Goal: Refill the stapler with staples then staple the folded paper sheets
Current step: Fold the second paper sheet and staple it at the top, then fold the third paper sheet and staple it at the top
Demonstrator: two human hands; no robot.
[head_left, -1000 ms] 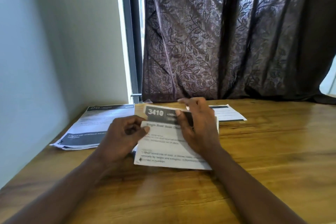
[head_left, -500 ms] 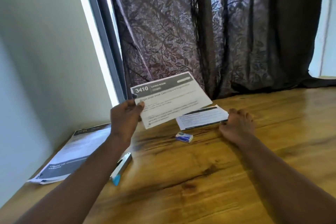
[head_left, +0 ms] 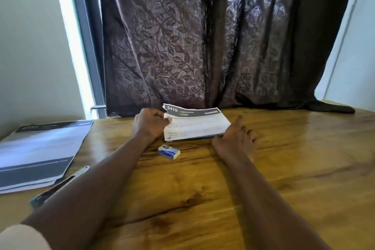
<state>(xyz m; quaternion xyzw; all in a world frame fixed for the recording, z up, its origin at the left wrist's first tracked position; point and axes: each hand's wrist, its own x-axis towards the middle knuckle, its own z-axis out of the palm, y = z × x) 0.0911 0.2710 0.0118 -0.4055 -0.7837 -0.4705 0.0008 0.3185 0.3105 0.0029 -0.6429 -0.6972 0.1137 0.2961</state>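
The folded paper sheets [head_left: 197, 125], printed with "3410" on a grey band, lie near the table's far edge on top of another folded sheet. My left hand [head_left: 149, 125] pinches their left edge, thumb on top. At their right corner my right hand [head_left: 236, 138] touches the stack with loosely bent fingers. A small blue and white staple box [head_left: 168, 151] lies just in front of the sheets, between my forearms. The stapler [head_left: 60, 183], silver with a blue end, lies at the left, partly hidden by my left forearm.
A stack of unfolded printed sheets [head_left: 38, 152] lies at the table's left edge by the wall. A dark patterned curtain [head_left: 203, 46] hangs behind the wooden table [head_left: 294, 168], its hem resting on the far right of the top.
My left hand carried the folded "3410" sheets from the air down onto the other folded sheet at the back of the table. My right hand came to the stack's right corner.
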